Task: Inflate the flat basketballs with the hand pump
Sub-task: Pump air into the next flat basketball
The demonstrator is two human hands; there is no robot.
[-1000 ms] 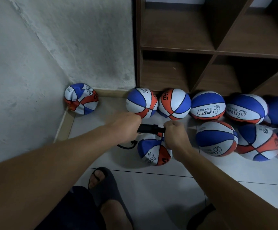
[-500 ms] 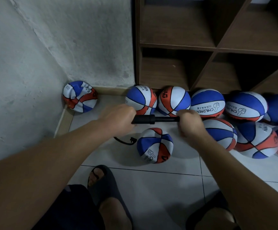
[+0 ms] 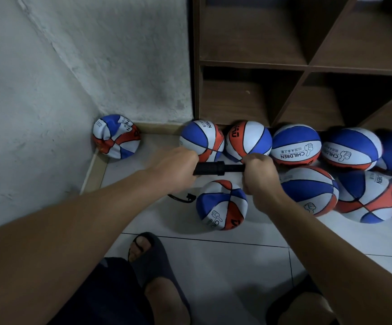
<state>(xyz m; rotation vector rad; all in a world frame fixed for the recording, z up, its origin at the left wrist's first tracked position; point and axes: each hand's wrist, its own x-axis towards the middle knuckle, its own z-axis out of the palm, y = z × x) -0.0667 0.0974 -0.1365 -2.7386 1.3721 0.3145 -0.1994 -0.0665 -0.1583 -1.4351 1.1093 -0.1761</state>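
The wooden shelf unit (image 3: 307,66) stands against the wall (image 3: 108,55), its lower compartments open to the tiled floor (image 3: 213,266). A row of basketballs (image 3: 295,144) lies along the base of the shelf, with more stacked to the right. One crumpled ball (image 3: 116,137) sits apart in the corner; it is visibly flat and dented.

The ball being filled (image 3: 222,205) rests on the floor just below both hands and near the person's sandal (image 3: 152,256). Its skin shows soft creases, so it is judged only partly inflated. Expect it to be light, yielding under pressure, and liable to roll on the smooth tile.

The hand pump (image 3: 216,168) is held level above that ball. The left hand (image 3: 174,170) is curled around the barrel end. The right hand (image 3: 259,177) is closed in a fist around the handle end; the handle itself is hidden inside the fist. A thin black hose (image 3: 182,198) loops on the floor below the left hand toward the ball; its connection point is not visible.

The pump is rigid plastic. Grip the barrel firmly and stroke in line with it. Avoid tugging the hose, which could pull the needle from the valve.
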